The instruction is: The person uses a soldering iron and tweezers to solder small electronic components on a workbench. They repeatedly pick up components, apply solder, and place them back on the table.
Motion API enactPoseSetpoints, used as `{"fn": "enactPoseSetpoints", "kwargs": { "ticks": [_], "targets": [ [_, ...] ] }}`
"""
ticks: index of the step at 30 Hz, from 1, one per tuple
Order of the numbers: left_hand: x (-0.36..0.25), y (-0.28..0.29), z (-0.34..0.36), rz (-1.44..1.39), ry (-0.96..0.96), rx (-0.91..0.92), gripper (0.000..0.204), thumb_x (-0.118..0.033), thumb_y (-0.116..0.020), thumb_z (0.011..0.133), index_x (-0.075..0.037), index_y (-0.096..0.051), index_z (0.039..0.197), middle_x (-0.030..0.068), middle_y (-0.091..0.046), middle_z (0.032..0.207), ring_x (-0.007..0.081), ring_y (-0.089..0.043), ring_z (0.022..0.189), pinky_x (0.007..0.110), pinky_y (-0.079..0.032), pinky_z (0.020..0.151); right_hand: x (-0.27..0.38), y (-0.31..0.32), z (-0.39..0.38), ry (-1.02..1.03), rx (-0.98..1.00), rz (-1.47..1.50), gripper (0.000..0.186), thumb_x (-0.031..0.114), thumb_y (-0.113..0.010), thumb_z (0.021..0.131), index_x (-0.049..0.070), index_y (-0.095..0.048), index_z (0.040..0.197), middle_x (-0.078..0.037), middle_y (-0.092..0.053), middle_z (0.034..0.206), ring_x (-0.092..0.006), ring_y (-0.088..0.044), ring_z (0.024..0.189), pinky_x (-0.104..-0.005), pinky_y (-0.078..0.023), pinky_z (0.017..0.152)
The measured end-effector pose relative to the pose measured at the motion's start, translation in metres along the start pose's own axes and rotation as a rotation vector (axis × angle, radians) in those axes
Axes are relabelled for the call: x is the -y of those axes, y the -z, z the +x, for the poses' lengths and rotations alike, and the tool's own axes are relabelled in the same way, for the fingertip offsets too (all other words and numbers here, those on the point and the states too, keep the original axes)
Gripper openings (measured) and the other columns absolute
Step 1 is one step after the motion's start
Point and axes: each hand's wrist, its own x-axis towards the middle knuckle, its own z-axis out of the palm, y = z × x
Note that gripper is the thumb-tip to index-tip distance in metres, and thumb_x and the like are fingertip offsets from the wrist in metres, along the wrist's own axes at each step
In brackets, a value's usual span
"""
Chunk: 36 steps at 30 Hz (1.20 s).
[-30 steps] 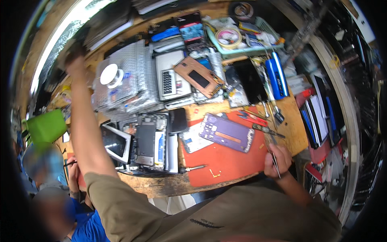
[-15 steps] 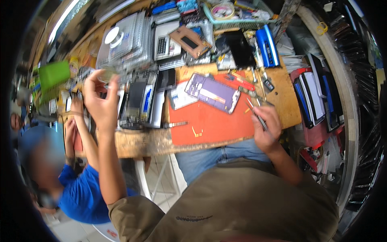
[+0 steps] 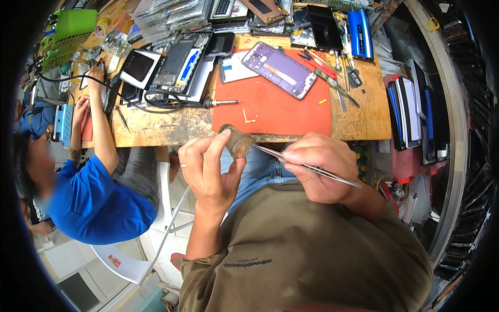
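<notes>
My left hand (image 3: pixel 208 169) grips a small, cloudy glass jar (image 3: pixel 239 144) between thumb and fingers, its round end tilted to the right. In my right hand (image 3: pixel 330 164) are metal tweezers (image 3: pixel 337 178), held like a pen. Their tips are right by the jar's round end; whether they reach inside I cannot tell. Both hands are in front of the table's near edge, above my lap. Beyond them, a red mat (image 3: pixel 296 114) carries a purple phone housing (image 3: pixel 283 73) and thin yellow strips (image 3: pixel 248 118).
A soldering iron (image 3: pixel 223 103) with a black cable lies left of the strips. An opened device (image 3: pixel 179 60) is at the left, pliers and screwdrivers (image 3: pixel 325 67) at the right. A blue-shirted person (image 3: pixel 104 203) works to my left. Folders (image 3: pixel 408 117) stand at right.
My left hand has come down and right with the jar, from over the table's left side. My right hand with the tweezers has moved left and nearer. The view has shifted too.
</notes>
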Motion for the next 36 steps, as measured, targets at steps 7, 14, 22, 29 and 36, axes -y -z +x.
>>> {"fn": "enactPoseSetpoints", "kwargs": {
  "ticks": [7,14,22,29,36],
  "targets": [
    [-0.008,-0.001,-0.008,0.048,-0.028,-0.011,0.058,-0.004,-0.091,0.071,-0.007,-0.075,0.126,0.0094,-0.066,0.105,0.0312,-0.063,0.1,0.044,-0.05,0.089,-0.001,-0.007,-0.009,-0.005,0.033,-0.015,0.022,-0.01,-0.078,0.088,-0.005,-0.072,0.109,-0.019,-0.076,0.09,-0.0302,-0.077,0.075,-0.0384,-0.063,0.067],
    [-0.003,-0.005,-0.012,0.082,-0.049,-0.061,0.054,-0.012,-0.091,0.075,-0.011,-0.077,0.127,0.0057,-0.064,0.103,0.0276,-0.064,0.096,0.042,-0.047,0.084,-0.003,-0.008,-0.013,-0.024,0.056,-0.063,0.02,-0.01,-0.076,0.088,-0.005,-0.073,0.108,-0.018,-0.076,0.088,-0.0295,-0.076,0.072,-0.0372,-0.062,0.065],
    [0.002,-0.004,-0.011,0.076,-0.043,-0.059,0.049,-0.013,-0.089,0.08,-0.012,-0.076,0.127,0.0055,-0.064,0.102,0.027,-0.065,0.094,0.042,-0.047,0.083,-0.003,-0.014,-0.011,-0.063,0.07,-0.064,0.018,-0.009,-0.077,0.089,-0.004,-0.074,0.106,-0.017,-0.077,0.089,-0.0293,-0.077,0.074,-0.0367,-0.062,0.066],
    [0.007,-0.004,-0.014,0.079,-0.041,-0.037,0.047,-0.014,-0.089,0.081,-0.011,-0.076,0.127,0.0058,-0.064,0.102,0.027,-0.065,0.095,0.042,-0.047,0.084,-0.004,-0.019,-0.012,-0.08,0.083,-0.071,0.02,-0.008,-0.08,0.088,-0.003,-0.074,0.107,-0.016,-0.076,0.09,-0.0293,-0.077,0.076,-0.0367,-0.062,0.068],
    [0.02,0.0,0.001,0.089,-0.003,0.029,0.055,-0.01,-0.091,0.074,-0.01,-0.075,0.127,0.0091,-0.065,0.104,0.0301,-0.065,0.099,0.043,-0.047,0.086,-0.005,-0.017,-0.013,-0.133,0.05,-0.03,0.022,-0.007,-0.083,0.087,-0.002,-0.074,0.107,-0.016,-0.077,0.091,-0.029,-0.077,0.078,-0.0359,-0.061,0.068]
  ]
}}
